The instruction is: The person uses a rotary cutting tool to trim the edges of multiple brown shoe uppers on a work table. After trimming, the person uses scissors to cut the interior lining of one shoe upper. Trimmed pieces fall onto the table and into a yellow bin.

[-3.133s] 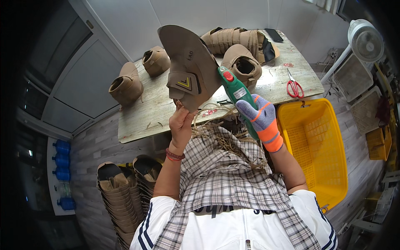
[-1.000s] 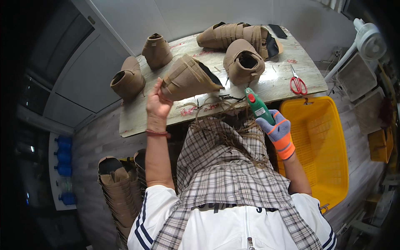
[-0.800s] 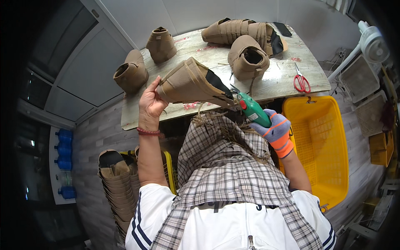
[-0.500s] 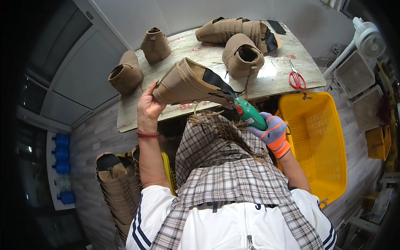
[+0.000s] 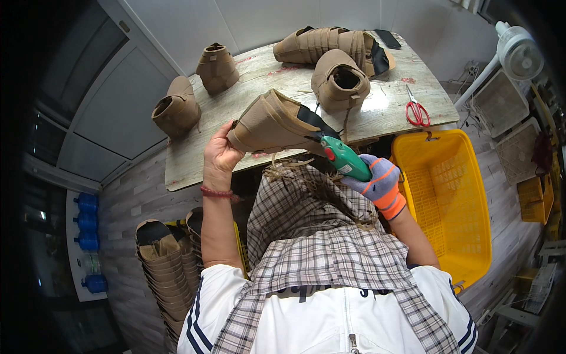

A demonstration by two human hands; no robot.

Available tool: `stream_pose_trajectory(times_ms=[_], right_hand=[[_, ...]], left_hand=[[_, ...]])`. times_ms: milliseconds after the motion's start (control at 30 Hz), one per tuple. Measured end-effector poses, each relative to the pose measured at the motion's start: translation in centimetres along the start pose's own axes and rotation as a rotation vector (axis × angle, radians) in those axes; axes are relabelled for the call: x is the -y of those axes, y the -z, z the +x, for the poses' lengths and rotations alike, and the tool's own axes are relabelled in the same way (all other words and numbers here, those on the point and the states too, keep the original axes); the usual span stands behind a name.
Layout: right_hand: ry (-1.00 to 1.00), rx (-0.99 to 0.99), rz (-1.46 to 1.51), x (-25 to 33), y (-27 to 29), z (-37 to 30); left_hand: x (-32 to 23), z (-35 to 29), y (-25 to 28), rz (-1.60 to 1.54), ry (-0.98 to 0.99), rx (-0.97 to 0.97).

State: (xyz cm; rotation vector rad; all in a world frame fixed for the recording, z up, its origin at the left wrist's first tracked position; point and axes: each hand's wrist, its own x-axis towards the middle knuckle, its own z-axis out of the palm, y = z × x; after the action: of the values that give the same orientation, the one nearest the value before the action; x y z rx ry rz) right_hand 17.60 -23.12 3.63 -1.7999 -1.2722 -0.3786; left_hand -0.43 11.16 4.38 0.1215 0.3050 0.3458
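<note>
My left hand (image 5: 222,152), bare with a red bead bracelet at the wrist, grips one end of a tan shoe upper (image 5: 272,125). The upper is held tilted above the near edge of the table, its black lining showing at the right. My right hand (image 5: 378,180), in a grey and orange glove, is wrapped round a green handheld electric cutter (image 5: 346,158) with a red button. The cutter's front end meets the right end of the upper; its blade is hidden there. Thin tan trimmings (image 5: 289,170) lie on my checked apron (image 5: 318,256).
On the table (image 5: 389,100) stand more tan uppers (image 5: 341,82), a nested row of uppers (image 5: 330,47), red-handled scissors (image 5: 417,112) and a dark phone (image 5: 388,39). A yellow basket (image 5: 480,206) is at my right. Stacked uppers (image 5: 162,265) stand at my left.
The upper in my left hand has shifted slightly right and down. My right hand and the cutter have moved a little left, staying against the upper's right end.
</note>
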Motion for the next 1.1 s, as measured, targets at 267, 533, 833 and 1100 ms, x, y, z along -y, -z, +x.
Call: stream_pose_trajectory(times_ms=[267,533,833,1100], right_hand=[[-0.083,0.021,0.137,0.9,-1.0,0.9],[-0.3,0.109,0.446,2.0,-2.2,2.2],[-0.473,0.204,0.607,3.1,-2.3,4.5],[-0.569,0.224,0.627,3.5,-1.7,6.1]], left_hand=[[2.8,-1.5,-2.2,0.075,-0.048,0.072],[5.6,-3.8,-3.3,0.292,-0.289,0.231],[7.6,-4.0,-3.1,0.599,-0.535,0.34],[9.3,-2.4,0.2,0.922,-0.846,0.21]])
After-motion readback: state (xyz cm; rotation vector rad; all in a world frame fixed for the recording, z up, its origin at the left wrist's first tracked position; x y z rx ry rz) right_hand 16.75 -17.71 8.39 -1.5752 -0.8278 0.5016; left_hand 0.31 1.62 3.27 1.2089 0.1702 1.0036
